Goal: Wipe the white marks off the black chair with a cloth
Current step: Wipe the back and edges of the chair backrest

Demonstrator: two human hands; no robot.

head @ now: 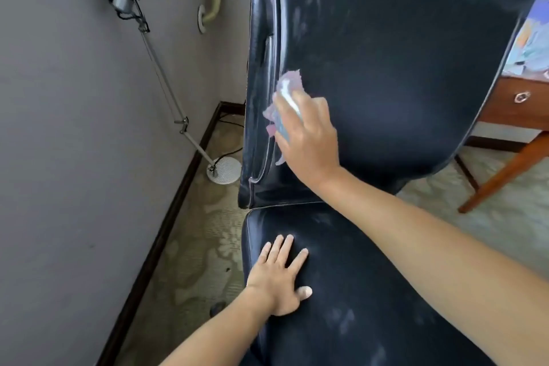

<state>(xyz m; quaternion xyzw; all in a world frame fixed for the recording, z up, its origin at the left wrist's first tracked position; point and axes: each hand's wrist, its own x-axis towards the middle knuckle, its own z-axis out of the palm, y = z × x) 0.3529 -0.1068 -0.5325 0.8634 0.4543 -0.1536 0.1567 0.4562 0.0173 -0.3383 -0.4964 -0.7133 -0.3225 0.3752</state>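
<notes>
The black leather chair (401,83) fills the middle and right of the head view, backrest upright and seat below. Faint white smears show on the upper left of the backrest (300,18) and on the seat (341,321). My right hand (309,140) holds a crumpled pale pink and blue cloth (286,89) against the backrest's lower left, near the piped edge. The fingers partly cover the cloth. My left hand (280,276) rests flat on the front left of the seat, fingers spread and straight, holding nothing.
A grey wall stands at the left with a dark skirting board. A grey floor lamp (166,77) leans along it, its round base (224,171) on the patterned carpet by the chair. A wooden desk (517,110) with a drawer stands at the right.
</notes>
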